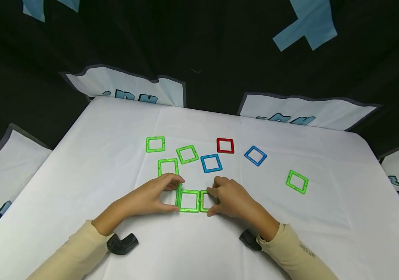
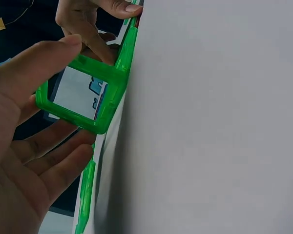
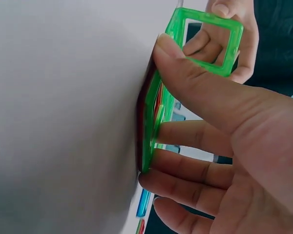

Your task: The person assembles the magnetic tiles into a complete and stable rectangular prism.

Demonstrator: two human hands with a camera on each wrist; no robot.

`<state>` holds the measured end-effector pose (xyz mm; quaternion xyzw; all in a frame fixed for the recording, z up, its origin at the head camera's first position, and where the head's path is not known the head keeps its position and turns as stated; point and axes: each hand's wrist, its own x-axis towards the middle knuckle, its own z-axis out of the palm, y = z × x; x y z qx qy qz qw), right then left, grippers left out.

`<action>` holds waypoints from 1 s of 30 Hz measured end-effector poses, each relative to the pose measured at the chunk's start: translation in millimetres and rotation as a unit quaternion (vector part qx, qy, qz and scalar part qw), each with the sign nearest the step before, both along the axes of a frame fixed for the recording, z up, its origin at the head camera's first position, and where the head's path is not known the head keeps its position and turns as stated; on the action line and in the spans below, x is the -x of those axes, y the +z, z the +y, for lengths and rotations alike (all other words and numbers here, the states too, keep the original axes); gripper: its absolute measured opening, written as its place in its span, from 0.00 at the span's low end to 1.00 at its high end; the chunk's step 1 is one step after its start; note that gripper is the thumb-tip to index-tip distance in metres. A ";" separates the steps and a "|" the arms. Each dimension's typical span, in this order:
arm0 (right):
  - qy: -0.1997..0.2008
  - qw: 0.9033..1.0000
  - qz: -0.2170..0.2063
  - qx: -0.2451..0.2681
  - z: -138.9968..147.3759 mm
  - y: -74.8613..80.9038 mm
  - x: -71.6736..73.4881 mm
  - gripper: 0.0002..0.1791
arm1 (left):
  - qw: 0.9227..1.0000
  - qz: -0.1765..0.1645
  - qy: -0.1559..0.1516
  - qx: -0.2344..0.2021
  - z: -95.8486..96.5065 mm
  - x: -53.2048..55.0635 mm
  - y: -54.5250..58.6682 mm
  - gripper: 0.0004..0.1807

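My left hand (image 1: 157,196) pinches a green square magnetic tile (image 2: 105,114) standing on its edge, thumb on one side edge and fingers at the other. At its foot, a flat green tile (image 1: 189,210) joins it on the table. Beside that lies another green tile (image 1: 202,201), which my right hand (image 1: 232,197) grips by opposite edges with thumb and fingers. A dark red layer (image 3: 142,117) shows beneath this right-hand tile in the right wrist view. Part of the tile is hidden under the right fingers.
Further back lie loose green tiles (image 1: 155,151), a red tile (image 1: 225,152), and two blue tiles (image 1: 211,170). One green tile (image 1: 297,189) sits apart at the right. A white cloth covers the table (image 1: 290,237), with a black curtain (image 1: 213,58) behind.
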<state>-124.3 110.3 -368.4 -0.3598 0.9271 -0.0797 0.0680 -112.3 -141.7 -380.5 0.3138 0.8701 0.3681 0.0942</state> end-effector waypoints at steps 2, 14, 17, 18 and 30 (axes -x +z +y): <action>0.004 1.000 0.001 -0.001 -4.1 0.3 -2.9 0.35 | 1.000 0.000 -0.001 0.001 -4.4 -3.9 0.0 0.36; -0.012 1.000 -0.025 -0.012 -8.3 3.4 -6.3 0.36 | 1.000 0.023 0.004 -0.004 -6.9 -12.4 -14.5 0.40; -0.016 0.997 -0.072 -0.016 -7.1 8.3 0.8 0.35 | 1.000 0.028 0.003 -0.006 -4.7 -11.7 -15.6 0.40; -0.017 0.996 -0.091 -0.019 -7.9 10.8 4.6 0.35 | 1.000 0.030 0.003 -0.006 -4.3 -11.5 -16.0 0.40; 0.027 0.995 -0.095 -0.031 -69.2 30.2 68.5 0.31 | 0.999 0.040 -0.003 -0.015 -6.2 -13.1 -17.6 0.40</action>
